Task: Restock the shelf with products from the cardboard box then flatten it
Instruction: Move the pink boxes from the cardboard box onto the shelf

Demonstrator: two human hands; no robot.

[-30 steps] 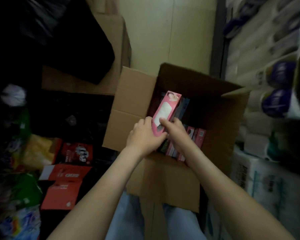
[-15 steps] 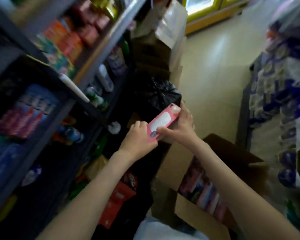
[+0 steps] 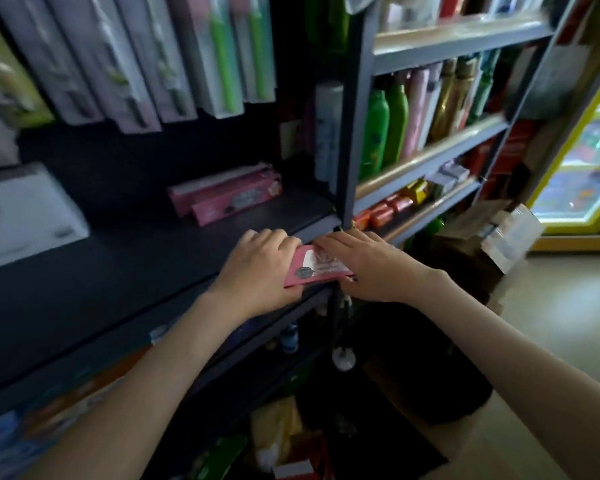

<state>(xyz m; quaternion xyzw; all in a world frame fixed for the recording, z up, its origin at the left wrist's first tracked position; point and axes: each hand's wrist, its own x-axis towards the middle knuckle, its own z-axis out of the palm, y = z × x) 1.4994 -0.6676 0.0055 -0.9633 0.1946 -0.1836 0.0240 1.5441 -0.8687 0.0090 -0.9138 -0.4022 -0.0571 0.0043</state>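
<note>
Two hands hold one pink box [image 3: 317, 270] at the front edge of the dark shelf [image 3: 118, 271]: the left hand [image 3: 260, 268] curls round its left end, and the right hand [image 3: 371, 268] grips its right end with fingers laid over the top. Farther back on that shelf lie more pink boxes [image 3: 226, 195], and the upright post [image 3: 350, 133] stands at its right end.
</note>
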